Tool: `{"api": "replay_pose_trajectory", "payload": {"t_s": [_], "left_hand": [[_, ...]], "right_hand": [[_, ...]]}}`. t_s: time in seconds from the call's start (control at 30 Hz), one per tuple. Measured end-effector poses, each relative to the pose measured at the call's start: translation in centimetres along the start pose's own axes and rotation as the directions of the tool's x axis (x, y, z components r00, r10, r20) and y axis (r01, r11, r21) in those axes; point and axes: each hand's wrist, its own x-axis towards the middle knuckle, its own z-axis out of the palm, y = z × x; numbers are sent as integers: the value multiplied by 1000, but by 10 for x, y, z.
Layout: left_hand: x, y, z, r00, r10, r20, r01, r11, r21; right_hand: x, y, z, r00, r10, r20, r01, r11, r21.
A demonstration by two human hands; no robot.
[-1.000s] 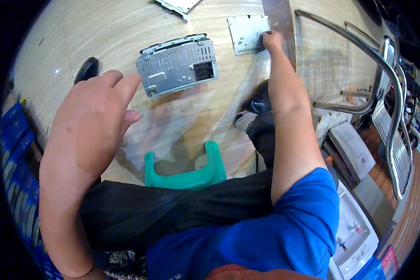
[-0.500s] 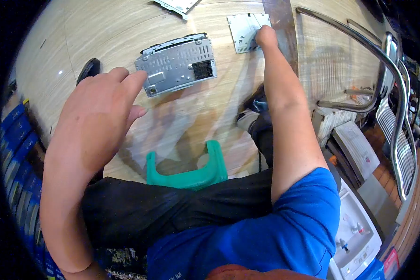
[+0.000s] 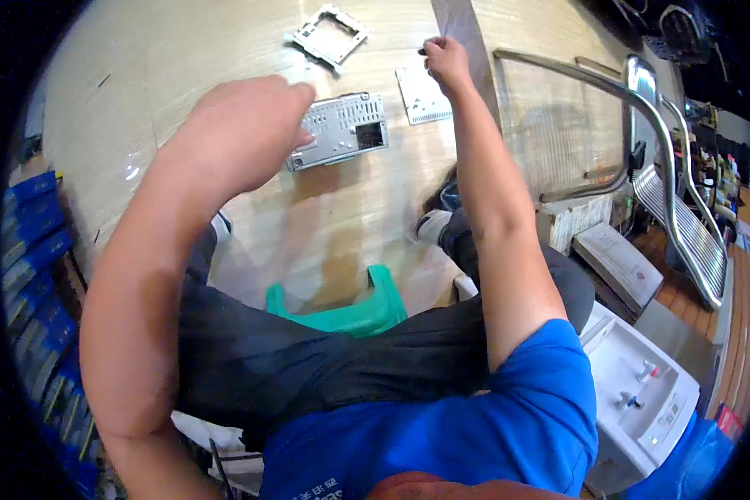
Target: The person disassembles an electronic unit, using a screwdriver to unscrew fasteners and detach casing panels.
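A silver metal unit (image 3: 342,125) with slots and a dark square opening lies on the floor. My left hand (image 3: 246,129) covers its left end, thumb and fingers pointing toward it; whether they touch it is unclear. My right hand (image 3: 447,63) is closed above the upper right part of a flat light metal plate (image 3: 422,96). A small dark item shows at its fingertips, too small to name. Beyond the unit lies a light metal frame (image 3: 330,37) with a square opening.
A green stool (image 3: 350,318) stands between my legs. On the right are a chrome-framed chair (image 3: 671,150), a white box (image 3: 618,262) and a white panel with two small taps (image 3: 633,383). Blue packages (image 3: 37,242) line the left side.
My left hand has moved up and right over the unit's left end. My right hand has moved toward the plate's far edge. The view has shifted, showing more of the metal frame.
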Motion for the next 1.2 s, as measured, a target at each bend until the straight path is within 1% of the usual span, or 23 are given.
{"api": "replay_pose_trajectory", "payload": {"t_s": [0.03, 0.1, 0.13, 0.17, 0.2, 0.23, 0.27, 0.3, 0.37, 0.43, 0.5, 0.57, 0.6, 0.63, 0.7, 0.73, 0.77, 0.8, 0.93, 1.07, 1.13, 1.17, 1.2], "left_hand": [[-3, 3, -4, 998, 0, -60, 0, 1000, -7], [-7, 8, -9, 990, 4, -140, -5, 1000, -9], [-7, 11, -11, 968, -23, -249, 8, 998, -58], [-5, 11, -12, 934, -52, -355, 14, 994, -108], [0, 10, -9, 890, -66, -450, -27, 980, -198], [7, 10, -3, 881, -61, -469, -32, 982, -188], [16, 11, 2, 819, -97, -566, -135, 926, -353], [18, 13, -2, 746, -144, -650, -259, 837, -483], [11, 21, -13, 835, -105, -539, -328, 692, -643], [-3, 30, -28, 950, -15, -313, -257, 535, -805], [-9, 38, -24, 931, 82, -355, -359, 367, -858], [-14, 41, -22, 931, 109, -347, -364, 260, -895], [-19, 42, -25, 937, 117, -329, -348, 213, -913], [-21, 43, -27, 953, 84, -292, -304, 241, -922], [-24, 40, -28, 955, 62, -291, -294, 70, -953], [-23, 39, -31, 953, 62, -297, -302, 80, -950], [-21, 36, -31, 960, 33, -276, -278, 51, -959], [-20, 34, -31, 967, 4, -254, -254, 20, -967], [-15, 32, -30, 960, -39, -276, -276, -12, -961], [-8, 31, -33, 953, -87, -290, -288, 37, -957], [-4, 31, -30, 945, -79, -319, -318, 18, -948], [-2, 30, -30, 945, -85, -316, -315, 28, -949], [0, 31, -29, 948, -83, -307, -305, 32, -952]], "right_hand": [[-8, -38, -6, 996, -77, 41, 76, 996, 39], [-50, -129, -22, 981, -152, 122, 129, 975, 180], [-66, -160, -28, 963, -218, 156, 180, 957, 227], [-74, -177, -34, 949, -243, 199, 182, 942, 283], [-91, -202, -43, 926, -281, 254, 200, 932, 302], [-110, -224, -52, 896, -321, 306, 220, 921, 322], [-121, -235, -59, 898, -313, 309, 238, 937, 257], [-139, -250, -68, 896, -350, 273, 309, 933, 183], [-167, -267, -83, 863, -455, 220, 432, 890, 144], [-190, -276, -96, 871, -451, 196, 416, 888, 196], [-202, -271, -99, 898, -419, 133, 382, 893, 238], [-215, -265, -95, 922, -380, 72, 330, 870, 366], [-217, -266, -89, 906, -420, 53, 358, 826, 436], [-221, -264, -87, 917, -395, 52, 340, 845, 412], [-217, -268, -83, 875, -484, -3, 464, 836, 292], [-216, -272, -84, 878, -479, -2, 457, 836, 303], [-214, -272, -82, 864, -504, -7, 487, 831, 267], [-213, -273, -80, 859, -512, -16, 495, 822, 283], [-203, -270, -80, 806, -592, -18, 576, 778, 251], [-192, -268, -84, 777, -630, -3, 619, 764, 183], [-191, -267, -85, 771, -637, 8, 628, 762, 158], [-191, -268, -86, 788, -615, 22, 607, 782, 144], [-192, -269, -89, 778, -627, 22, 620, 774, 131]]}}
